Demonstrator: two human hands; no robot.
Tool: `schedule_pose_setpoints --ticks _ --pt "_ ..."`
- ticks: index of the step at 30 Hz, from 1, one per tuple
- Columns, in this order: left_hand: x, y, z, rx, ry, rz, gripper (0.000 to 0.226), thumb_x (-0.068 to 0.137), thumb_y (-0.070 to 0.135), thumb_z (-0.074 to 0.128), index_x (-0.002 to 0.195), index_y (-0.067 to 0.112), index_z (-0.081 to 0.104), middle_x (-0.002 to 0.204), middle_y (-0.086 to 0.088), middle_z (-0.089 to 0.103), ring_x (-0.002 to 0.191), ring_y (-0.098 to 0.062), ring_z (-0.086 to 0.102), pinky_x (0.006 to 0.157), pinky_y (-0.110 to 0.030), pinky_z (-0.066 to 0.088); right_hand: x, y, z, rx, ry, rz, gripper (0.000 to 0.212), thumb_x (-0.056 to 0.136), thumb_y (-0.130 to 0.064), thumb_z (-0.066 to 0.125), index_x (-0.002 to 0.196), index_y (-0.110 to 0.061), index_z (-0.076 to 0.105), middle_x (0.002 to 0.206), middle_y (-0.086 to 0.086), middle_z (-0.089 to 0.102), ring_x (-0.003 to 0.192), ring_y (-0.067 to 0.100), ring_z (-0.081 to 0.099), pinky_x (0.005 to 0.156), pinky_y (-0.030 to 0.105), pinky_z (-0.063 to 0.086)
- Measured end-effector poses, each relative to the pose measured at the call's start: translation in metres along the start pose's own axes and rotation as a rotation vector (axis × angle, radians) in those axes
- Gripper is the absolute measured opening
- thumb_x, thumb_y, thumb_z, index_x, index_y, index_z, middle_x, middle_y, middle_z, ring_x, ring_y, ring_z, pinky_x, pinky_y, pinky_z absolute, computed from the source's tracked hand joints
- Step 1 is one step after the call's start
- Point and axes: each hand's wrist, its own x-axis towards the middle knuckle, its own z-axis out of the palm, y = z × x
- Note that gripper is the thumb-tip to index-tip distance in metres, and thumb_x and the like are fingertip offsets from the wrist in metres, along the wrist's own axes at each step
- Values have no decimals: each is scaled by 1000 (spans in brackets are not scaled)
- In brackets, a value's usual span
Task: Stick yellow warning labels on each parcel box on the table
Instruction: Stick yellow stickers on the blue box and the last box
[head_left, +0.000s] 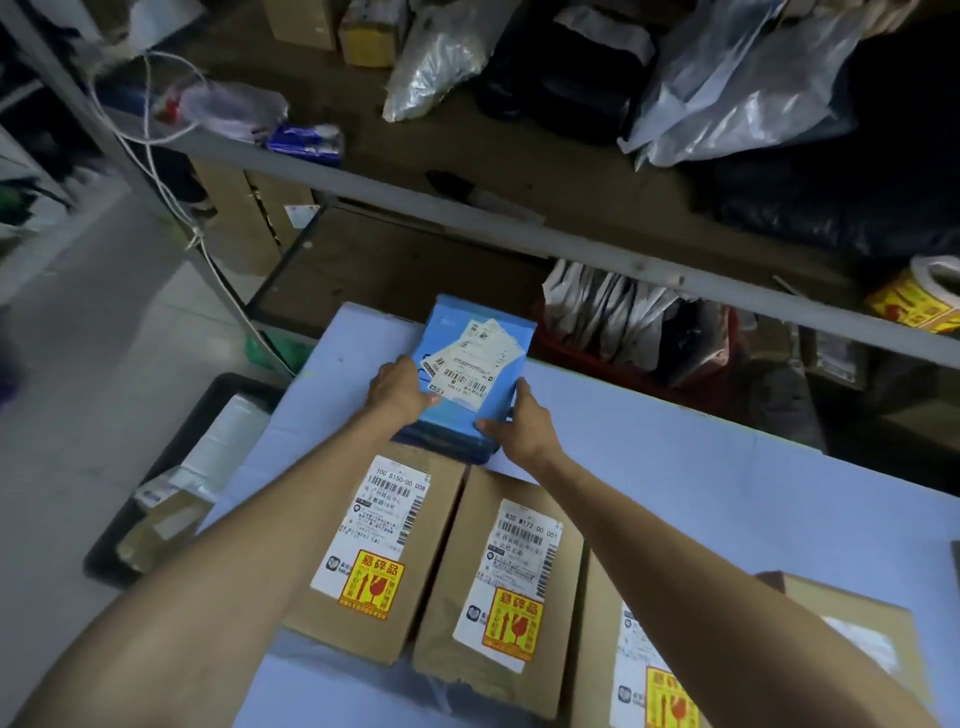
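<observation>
A blue parcel box (475, 332) with white shipping labels and no yellow label lies at the far side of the pale table (727, 493). My left hand (397, 389) grips its left near edge and my right hand (519, 423) grips its near right corner. Closer to me stand three brown parcel boxes in a row. The left box (431, 545), the middle box (467, 623) and the right box (597, 649) each carry a white shipping label and a yellow warning label (371, 584). A further brown box (852, 623) sits at the right.
A roll of yellow warning labels (919, 301) rests on the shelf at the far right. A metal shelf rail (519, 234) crosses behind the table, with bags and boxes above. A black tray (171, 467) holding parcels lies on the floor at the left.
</observation>
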Motion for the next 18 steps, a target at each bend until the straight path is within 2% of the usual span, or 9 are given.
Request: schedule_pose_setpoints --ticks 3,7,9,11,14,18 --pt "-3 5 -6 -35 23 21 49 82 29 73 119 7 50 126 -14 57 113 -32 55 80 -34 43 -5 -3 -5 94 43 1 65 86 -7 69 139 -7 32 131 15 53 115 31 56 89 40 53" --pt "-17 13 -18 -106 50 31 59 80 34 75 122 4 46 129 -17 52 119 -32 50 91 -39 44 -15 -9 -18 189 85 -29 74 87 -6 66 149 -8 25 131 17 53 110 29 57 89 38 51" --pt "-28 18 -23 -152 65 48 60 79 35 76 123 5 47 130 -16 53 120 -31 50 94 -39 45 -22 -14 -24 239 114 -45 78 86 -7 68 150 -11 24 133 17 53 112 29 58 93 42 51" --pt "-41 24 -25 -203 86 60 59 79 34 76 123 6 49 130 -14 55 119 -30 52 93 -37 46 -31 -15 -31 270 124 -62 80 84 -7 70 150 -12 26 135 15 52 117 30 57 96 48 50" --pt "-66 35 -30 -311 84 76 52 79 30 77 119 5 56 126 -11 60 114 -28 58 89 -36 48 -50 -15 -45 345 119 -74 74 83 -1 69 146 -9 32 132 15 56 113 32 60 93 49 52" --pt "-103 47 -32 -465 72 89 39 78 26 78 110 8 65 118 -9 67 105 -26 63 88 -40 53 -79 -12 -60 420 101 -106 74 85 1 65 148 -8 28 136 12 53 116 32 59 94 52 51"
